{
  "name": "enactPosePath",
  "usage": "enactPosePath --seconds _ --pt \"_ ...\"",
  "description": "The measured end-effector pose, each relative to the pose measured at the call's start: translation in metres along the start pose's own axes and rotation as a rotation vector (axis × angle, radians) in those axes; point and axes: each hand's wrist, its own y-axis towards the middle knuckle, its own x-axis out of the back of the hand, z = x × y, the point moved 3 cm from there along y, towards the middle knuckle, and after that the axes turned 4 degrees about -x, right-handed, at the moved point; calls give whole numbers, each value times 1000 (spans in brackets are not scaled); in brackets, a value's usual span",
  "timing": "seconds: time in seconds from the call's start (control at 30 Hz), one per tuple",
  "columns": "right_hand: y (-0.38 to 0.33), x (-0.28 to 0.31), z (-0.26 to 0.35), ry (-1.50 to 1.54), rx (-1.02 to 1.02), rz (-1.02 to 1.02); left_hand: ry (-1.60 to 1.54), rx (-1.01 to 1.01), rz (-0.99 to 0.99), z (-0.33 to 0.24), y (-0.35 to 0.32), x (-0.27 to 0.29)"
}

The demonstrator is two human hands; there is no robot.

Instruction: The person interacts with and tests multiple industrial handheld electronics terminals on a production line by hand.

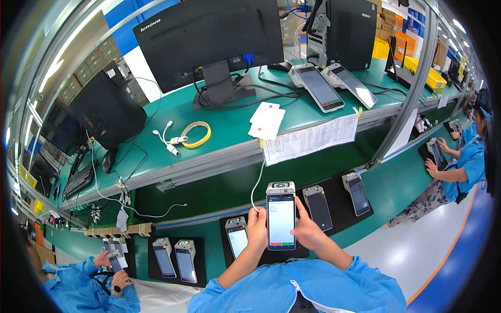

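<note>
A handheld payment terminal (pixel 281 216) is held upright in front of me, its lit screen showing text and a red and a green button at the bottom. My left hand (pixel 256 229) is closed around its left edge. A white cable (pixel 257 187) runs down to the fingers of that hand; its end is hidden. My right hand (pixel 309 230) grips the right edge, with the thumb over the lower screen. One terminal (pixel 237 237) with a lit screen lies just left of my hands. Two more, a dark-screened terminal (pixel 319 208) and a farther terminal (pixel 356 194), lie on a black mat to the right.
Above the bench, a green shelf (pixel 229 125) carries a monitor (pixel 209 41), two terminals, white cards (pixel 267 121) and a yellow tape roll (pixel 197 134). A printed sheet (pixel 313 140) hangs from its edge. Co-workers handle terminals at left (pixel 96 279) and right (pixel 462 161).
</note>
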Motion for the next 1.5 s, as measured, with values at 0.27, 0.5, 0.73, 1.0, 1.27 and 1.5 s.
enactPosePath --seconds 0.27,0.5,0.73,1.0,1.27,1.5 --pt "-9 -3 -9 -62 -35 87 44 -19 -2 -13 -6 -14" --pt "-7 -1 -10 -53 -2 57 65 -41 9 -8 -9 -14" --pt "-5 1 -9 -63 48 53 30 -8 1 -11 -9 -18" --pt "-9 3 -1 -10 41 -36 175 -44 126 -12 -9 -11" --pt "-4 12 -7 34 117 -125 202 -11 126 -5 -5 -10" --pt "-2 13 -6 -11 110 -135 222 15 114 2 0 -3"
